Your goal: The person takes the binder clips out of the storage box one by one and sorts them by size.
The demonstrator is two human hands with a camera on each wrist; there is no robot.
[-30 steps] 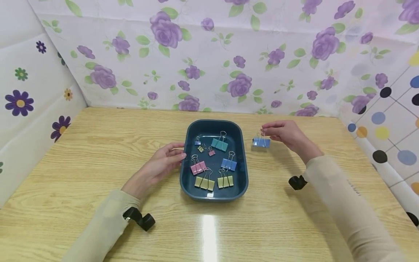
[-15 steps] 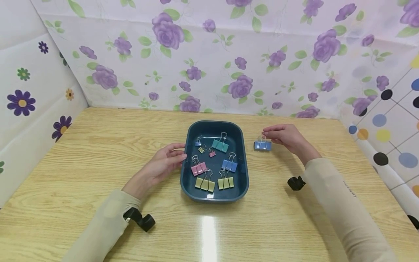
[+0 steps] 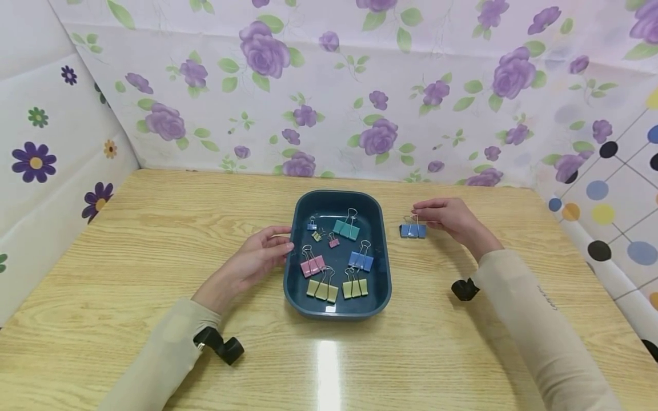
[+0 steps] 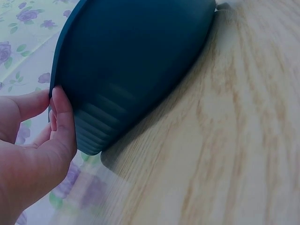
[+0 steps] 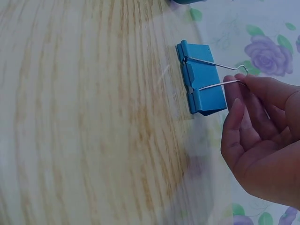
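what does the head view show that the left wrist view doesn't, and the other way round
Only the head view: binder clips inside the tray, and the right hand holding a blue clip. Only the left wrist view: ridges on the tray's outer wall. Both: the left hand gripping the tray's edge, the wooden table and the floral cloth.

- Bench: lower frame, beneath the tray at centre.
- Upper half of tray: four binder clips, one at right, three toward the left and middle.
- Lower half of tray: four binder clips, two left, two right, in two rows.
- Left grip: at the left rim of the tray.
- Lone clip: right of the tray, apart, at the fingertips of the right grip.
- Backdrop: upper frame, behind the bench.
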